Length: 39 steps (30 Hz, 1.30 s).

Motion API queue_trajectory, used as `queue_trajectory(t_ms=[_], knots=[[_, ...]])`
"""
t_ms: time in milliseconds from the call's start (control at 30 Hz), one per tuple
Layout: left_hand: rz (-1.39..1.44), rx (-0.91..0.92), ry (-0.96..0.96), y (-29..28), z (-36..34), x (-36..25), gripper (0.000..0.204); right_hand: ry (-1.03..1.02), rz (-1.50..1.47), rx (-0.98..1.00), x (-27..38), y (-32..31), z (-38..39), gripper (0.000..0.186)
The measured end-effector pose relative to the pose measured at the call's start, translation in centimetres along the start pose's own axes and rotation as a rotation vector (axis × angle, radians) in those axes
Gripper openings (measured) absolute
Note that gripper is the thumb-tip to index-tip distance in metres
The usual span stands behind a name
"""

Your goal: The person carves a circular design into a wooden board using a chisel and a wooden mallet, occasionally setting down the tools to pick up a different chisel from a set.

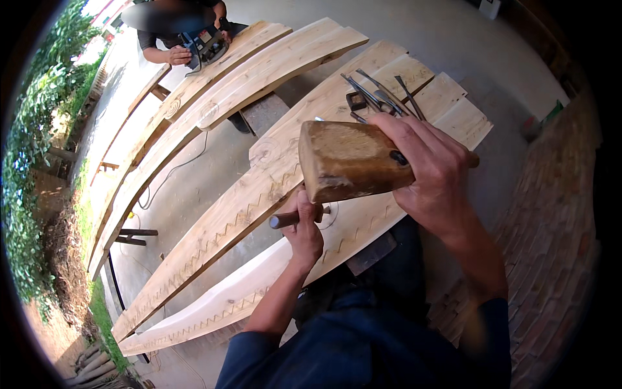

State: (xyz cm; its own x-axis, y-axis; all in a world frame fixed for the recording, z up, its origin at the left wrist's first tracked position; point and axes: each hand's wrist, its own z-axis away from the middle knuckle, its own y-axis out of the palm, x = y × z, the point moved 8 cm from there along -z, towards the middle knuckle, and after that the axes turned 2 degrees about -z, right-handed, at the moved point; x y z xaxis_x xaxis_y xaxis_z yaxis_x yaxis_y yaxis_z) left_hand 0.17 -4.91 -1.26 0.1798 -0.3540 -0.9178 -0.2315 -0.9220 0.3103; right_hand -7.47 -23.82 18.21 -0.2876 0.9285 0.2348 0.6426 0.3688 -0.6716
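Note:
My right hand (431,172) grips a worn wooden mallet (346,162), raised over the near pale planks (214,230). Below and left of the mallet's head, my left hand (304,236) is closed on a chisel (283,221), of which a cylindrical end points left; its working tip is hidden. Zigzag pencil lines and circles mark the long tapered boards. Beyond my right hand, several metal chisels (402,87) and a small dark block (356,101) lie on the boards.
Another person (155,48) holds a power tool (204,45) on a farther row of curved planks (278,55) at upper left. Cords (168,175) cross the concrete floor. Plants (32,142) line the left side; brick paving (544,227) lies at right.

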Motion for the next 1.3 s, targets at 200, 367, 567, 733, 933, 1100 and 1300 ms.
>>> queue_trajectory(t_ms=[200, 367, 567, 733, 933, 1100, 1300], knots=[[0.128, 0.066, -0.055, -0.1, -3.8, -4.4, 0.056, 0.558, -0.383, 0.096, -5.3, 2.6, 8.4, 0.058], [0.129, 0.043, -0.161, -0.1, -3.9, -2.5, 0.055, 0.661, -0.417, 0.138, -5.7, 3.7, 11.7, 0.053], [0.142, 0.054, -0.201, 0.3, -3.7, -1.4, 0.052, 0.709, -0.389, 0.152, -6.7, 3.4, 12.7, 0.057], [0.128, 0.084, -0.211, 0.6, -3.8, -1.2, 0.051, 0.702, -0.365, 0.162, -6.8, 3.5, 12.6, 0.058], [0.142, 0.163, -0.259, 0.9, -4.2, -0.6, 0.051, 0.699, -0.365, 0.191, -6.8, 4.0, 12.5, 0.058], [0.055, 0.167, -0.270, 1.7, -4.5, 0.1, 0.050, 0.650, -0.353, 0.197, -6.5, 4.3, 11.5, 0.060], [-0.104, 0.210, -0.305, 2.7, -4.7, 0.7, 0.054, 0.572, -0.414, 0.182, -5.1, 4.2, 8.6, 0.061]])
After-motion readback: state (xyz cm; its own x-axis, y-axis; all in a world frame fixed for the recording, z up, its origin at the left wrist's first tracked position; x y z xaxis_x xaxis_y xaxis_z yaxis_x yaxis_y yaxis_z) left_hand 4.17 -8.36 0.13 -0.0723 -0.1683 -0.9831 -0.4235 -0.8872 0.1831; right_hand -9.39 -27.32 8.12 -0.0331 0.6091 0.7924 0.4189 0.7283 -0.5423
